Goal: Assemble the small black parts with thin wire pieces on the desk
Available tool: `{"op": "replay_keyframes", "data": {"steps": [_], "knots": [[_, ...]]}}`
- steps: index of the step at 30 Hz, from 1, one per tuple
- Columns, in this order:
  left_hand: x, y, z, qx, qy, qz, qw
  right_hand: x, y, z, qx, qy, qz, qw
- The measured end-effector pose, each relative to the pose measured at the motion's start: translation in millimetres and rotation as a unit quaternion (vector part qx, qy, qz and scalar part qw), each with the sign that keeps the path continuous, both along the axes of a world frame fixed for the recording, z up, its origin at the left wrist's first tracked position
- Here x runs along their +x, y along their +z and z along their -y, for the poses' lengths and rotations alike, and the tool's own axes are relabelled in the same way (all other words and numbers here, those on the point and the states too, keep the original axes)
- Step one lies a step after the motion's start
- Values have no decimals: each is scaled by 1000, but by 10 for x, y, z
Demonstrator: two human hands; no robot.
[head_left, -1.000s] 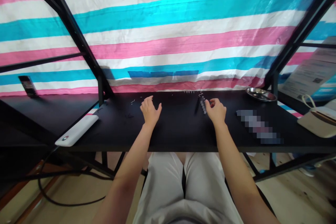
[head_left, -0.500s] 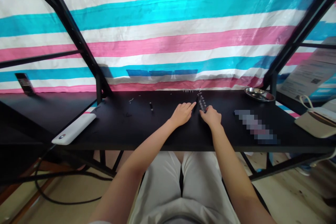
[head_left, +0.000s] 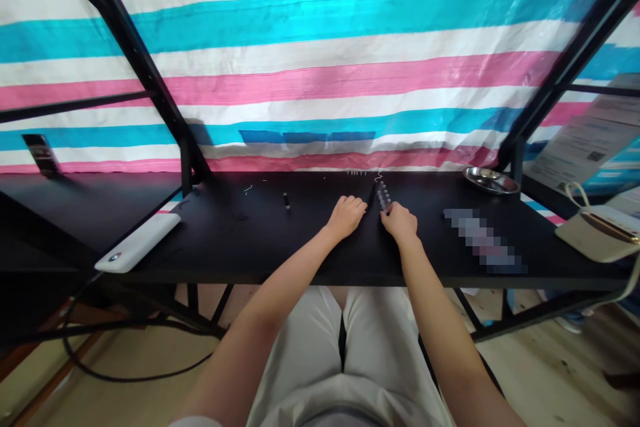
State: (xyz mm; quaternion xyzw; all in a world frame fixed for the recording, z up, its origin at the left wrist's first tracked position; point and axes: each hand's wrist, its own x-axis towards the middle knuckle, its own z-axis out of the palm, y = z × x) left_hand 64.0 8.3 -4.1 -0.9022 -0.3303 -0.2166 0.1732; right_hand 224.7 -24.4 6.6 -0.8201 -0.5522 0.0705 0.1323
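Observation:
My right hand (head_left: 401,221) pinches the near end of a narrow strip with rows of clear round bumps (head_left: 383,197), like a blister strip. Just left of it, my left hand (head_left: 347,217) rests low over the black table with its fingers curled. A thin dark stick-like item (head_left: 372,193) meets those fingertips; against the black top its exact kind is unclear. Behind the strip lies a wavy white thread-like piece (head_left: 379,177). Further left, a short black cylinder with a pale band (head_left: 287,201) lies apart from both hands.
On the black table (head_left: 240,247), a white power-bank-like block (head_left: 140,242) lies left and a shiny metal dish (head_left: 491,181) back right. A blurred-out flat item (head_left: 483,240) and a beige pouch (head_left: 597,237) are at right. Small white bits (head_left: 357,173) line the back edge.
The left hand's outstretched index finger has curled in with the others beside the dark item. My right hand keeps its pinch on the strip. The view has shifted slightly.

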Motion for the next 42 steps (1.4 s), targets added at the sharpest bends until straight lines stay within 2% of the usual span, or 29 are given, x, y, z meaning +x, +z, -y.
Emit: {"op": "replay_keyframes", "data": {"steps": [3,5,8,12,18,23,27,36,42], "knots": [[-113,62,10,-1,-14,29,999,4,-10,-4,1,7,-1,1000],[-233,114,18,2,-19,64,998,-25,-22,-6,4,36,3,999],[-430,158,34,9,-4,134,991,-147,-32,-14,23,125,19,992],[-608,127,70,19,33,221,974,-394,30,-71,52,234,38,970],[-674,97,91,37,57,283,957,-667,171,-240,112,223,23,968],[-700,89,77,31,73,299,951,-770,35,-253,160,223,-6,962],[-696,82,85,20,56,303,951,-766,-54,-222,169,230,-6,958],[-690,89,95,-3,55,303,951,-723,-50,-194,183,225,-2,957],[-686,90,104,-10,32,301,953,-726,-44,-172,170,240,18,956]]}}
